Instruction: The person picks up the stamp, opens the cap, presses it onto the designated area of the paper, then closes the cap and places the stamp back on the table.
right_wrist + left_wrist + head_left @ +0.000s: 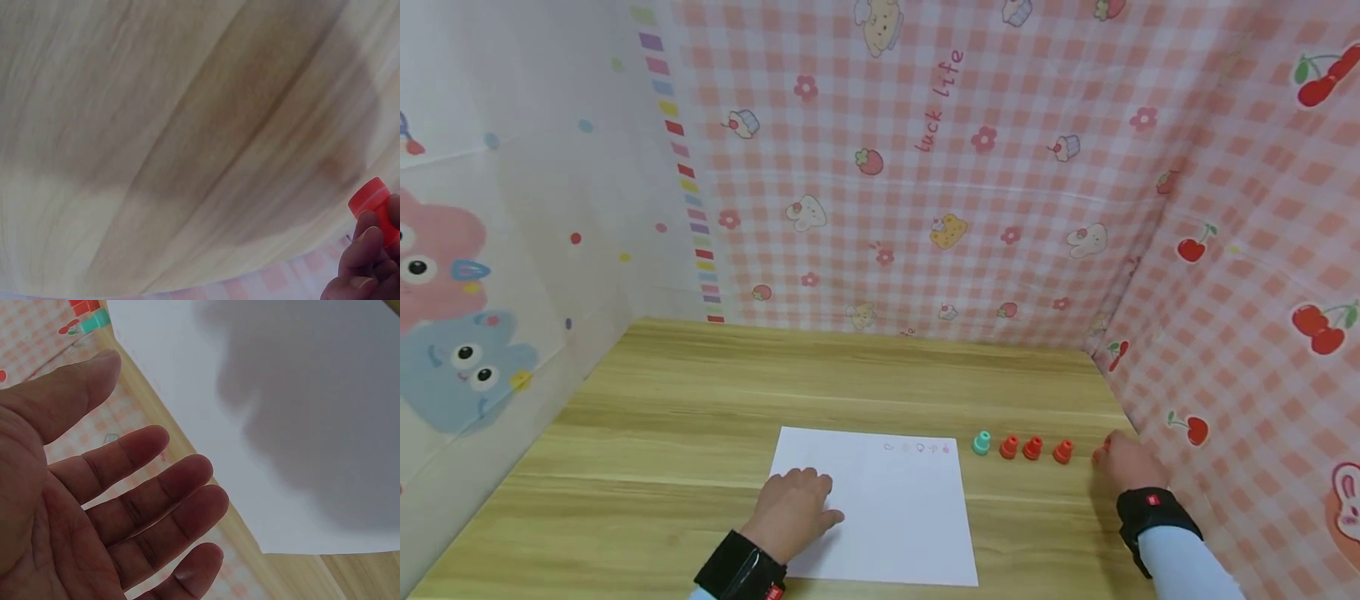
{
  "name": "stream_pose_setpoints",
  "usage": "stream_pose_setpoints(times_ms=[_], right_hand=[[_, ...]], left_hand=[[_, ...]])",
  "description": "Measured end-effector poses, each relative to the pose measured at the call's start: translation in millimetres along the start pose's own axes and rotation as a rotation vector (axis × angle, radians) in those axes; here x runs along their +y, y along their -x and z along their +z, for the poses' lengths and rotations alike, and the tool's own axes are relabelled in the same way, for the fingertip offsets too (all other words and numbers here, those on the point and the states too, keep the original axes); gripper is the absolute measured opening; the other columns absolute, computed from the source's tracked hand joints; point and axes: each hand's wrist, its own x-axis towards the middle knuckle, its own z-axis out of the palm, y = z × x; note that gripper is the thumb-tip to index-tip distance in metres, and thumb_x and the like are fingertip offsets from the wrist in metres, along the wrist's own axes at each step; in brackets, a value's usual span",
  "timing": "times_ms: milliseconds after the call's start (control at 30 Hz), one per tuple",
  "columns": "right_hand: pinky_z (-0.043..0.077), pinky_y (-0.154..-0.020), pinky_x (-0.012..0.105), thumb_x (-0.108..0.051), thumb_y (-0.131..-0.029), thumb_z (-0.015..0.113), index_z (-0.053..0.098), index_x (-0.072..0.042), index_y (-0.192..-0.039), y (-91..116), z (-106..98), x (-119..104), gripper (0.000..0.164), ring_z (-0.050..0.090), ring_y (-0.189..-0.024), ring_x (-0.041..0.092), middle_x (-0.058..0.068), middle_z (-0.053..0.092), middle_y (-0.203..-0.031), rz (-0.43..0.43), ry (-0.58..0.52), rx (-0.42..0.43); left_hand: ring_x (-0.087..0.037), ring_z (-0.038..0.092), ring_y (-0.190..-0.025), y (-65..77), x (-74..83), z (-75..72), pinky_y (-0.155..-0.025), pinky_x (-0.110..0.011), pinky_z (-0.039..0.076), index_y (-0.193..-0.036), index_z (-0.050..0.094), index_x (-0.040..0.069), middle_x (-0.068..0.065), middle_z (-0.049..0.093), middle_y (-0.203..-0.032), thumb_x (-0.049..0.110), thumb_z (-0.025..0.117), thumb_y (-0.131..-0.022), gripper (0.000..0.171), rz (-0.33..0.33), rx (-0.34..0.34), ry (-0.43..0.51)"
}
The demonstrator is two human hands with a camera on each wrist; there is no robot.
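My right hand [1131,463], at the right end of the table, pinches a small red stamp [370,197] between thumb and fingers. In the right wrist view the stamp is held above the wood, its round wide end showing. Over the left part of a white sheet of paper [898,517], my left hand [792,508] hovers with fingers spread and nothing in them, its shadow falling on the sheet. Along the paper's top right edge runs a row of small faint prints [921,447]. Beside the sheet stand a teal stamp [981,442] and three red stamps [1033,448] in a row.
The wooden table [685,400] extends behind and left of the paper. A pink checked cloth [925,192] hangs along the back, and a cherry-patterned one [1247,333] rises close to my right hand. A pale cloth [587,250] borders the left side.
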Motion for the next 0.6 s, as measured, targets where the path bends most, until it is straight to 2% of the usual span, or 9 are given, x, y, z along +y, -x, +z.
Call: stream_pose_setpoints(times_ms=[300,600], right_hand=[[0.049,-0.057,0.055,-0.010,-0.090,0.055,0.058,0.009,-0.091,0,10,-2,0.019,0.059,-0.062,0.036,0.029,0.065,-0.077,0.004,0.041,0.010],[0.050,-0.062,0.055,-0.008,-0.090,0.047,0.058,0.012,-0.086,-2,13,-2,0.024,0.058,-0.062,0.035,0.030,0.063,-0.075,-0.023,0.032,-0.005]], left_hand=[[-0.024,0.058,-0.070,0.5,0.2,-1.6,-0.062,-0.042,0.049,-0.088,0.069,0.006,-0.008,0.065,-0.074,0.039,0.075,-0.075,0.036,-0.002,-0.013,0.007],[-0.023,0.057,-0.066,1.3,-0.4,-2.3,-0.058,-0.040,0.047,-0.082,0.067,0.009,-0.006,0.062,-0.070,0.040,0.076,-0.074,0.033,0.005,0.007,-0.004]])
